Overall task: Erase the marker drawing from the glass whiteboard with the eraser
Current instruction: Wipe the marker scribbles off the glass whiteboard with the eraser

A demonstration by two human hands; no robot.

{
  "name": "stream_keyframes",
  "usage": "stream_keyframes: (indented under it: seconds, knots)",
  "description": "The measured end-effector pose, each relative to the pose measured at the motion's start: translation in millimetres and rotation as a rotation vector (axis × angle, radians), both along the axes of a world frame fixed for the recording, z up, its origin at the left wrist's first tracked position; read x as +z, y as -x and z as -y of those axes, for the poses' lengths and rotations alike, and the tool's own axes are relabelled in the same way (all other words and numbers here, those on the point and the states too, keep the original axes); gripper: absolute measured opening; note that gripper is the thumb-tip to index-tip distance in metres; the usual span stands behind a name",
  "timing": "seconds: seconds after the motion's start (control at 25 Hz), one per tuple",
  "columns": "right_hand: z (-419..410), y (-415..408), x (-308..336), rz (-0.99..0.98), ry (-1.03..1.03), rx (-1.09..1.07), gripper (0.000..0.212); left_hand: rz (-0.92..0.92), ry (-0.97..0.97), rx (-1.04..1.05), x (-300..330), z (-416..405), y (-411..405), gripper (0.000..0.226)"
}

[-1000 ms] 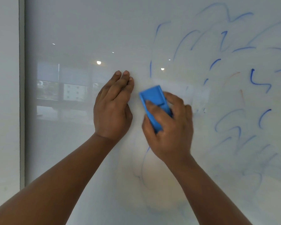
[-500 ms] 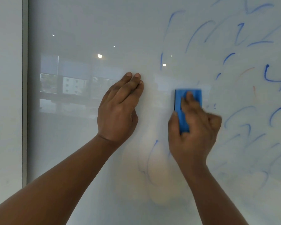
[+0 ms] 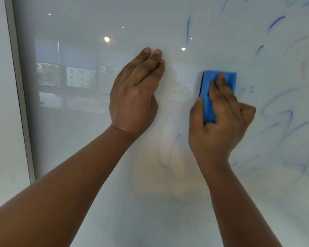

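The glass whiteboard (image 3: 82,157) fills the view. Blue marker strokes (image 3: 282,114) and smears cover its right side, with fainter curved lines (image 3: 169,154) below centre. My right hand (image 3: 219,122) grips a blue eraser (image 3: 208,86) and presses it flat against the glass, thumb on its left edge and fingers over its back. My left hand (image 3: 136,97) lies flat on the board to the left of the eraser, fingers together and pointing up, holding nothing.
The board's grey metal frame (image 3: 20,90) runs down the left side, with a plain white wall (image 3: 0,104) beyond it. Reflections of windows (image 3: 75,77) and ceiling lights (image 3: 106,39) show in the glass on the left.
My right hand has slid the eraser to the right across the board and turned it upright. The left hand stays flat on the glass. The view has shifted slightly.
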State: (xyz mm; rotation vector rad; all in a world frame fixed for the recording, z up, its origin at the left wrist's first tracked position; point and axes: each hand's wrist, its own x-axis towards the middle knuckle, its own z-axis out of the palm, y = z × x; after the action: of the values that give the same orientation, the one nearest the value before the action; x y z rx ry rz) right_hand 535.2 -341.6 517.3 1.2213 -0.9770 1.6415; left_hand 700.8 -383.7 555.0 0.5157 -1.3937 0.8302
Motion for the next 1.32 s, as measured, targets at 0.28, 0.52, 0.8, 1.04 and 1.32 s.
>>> stream_keyframes:
  seconds: [0.28,0.52,0.8,1.04,1.32]
  knots:
    - [-5.9,-9.2,-51.2,-0.251,-0.02,0.022,0.029,0.019,-0.016,-0.031,-4.2,0.1,-3.5,0.037]
    - [5.1,-39.5,-54.5,-0.207,-0.015,0.063,0.033,0.059,-0.01,0.008,-19.4,2.5,-7.1,0.038]
    - [-4.9,2.4,-60.0,-0.084,-0.001,0.01,0.033,0.126,-0.093,0.025,-59.1,-5.4,-18.1,0.05]
    - [-15.0,-16.8,-121.5,-0.307,-0.11,0.043,0.033,0.141,-0.132,0.032,-74.6,-6.6,-23.8,0.059]
    - [-0.4,-39.0,-97.8,-0.26,-0.072,0.088,0.031,0.152,-0.122,0.062,-78.0,-3.6,-23.9,0.051]
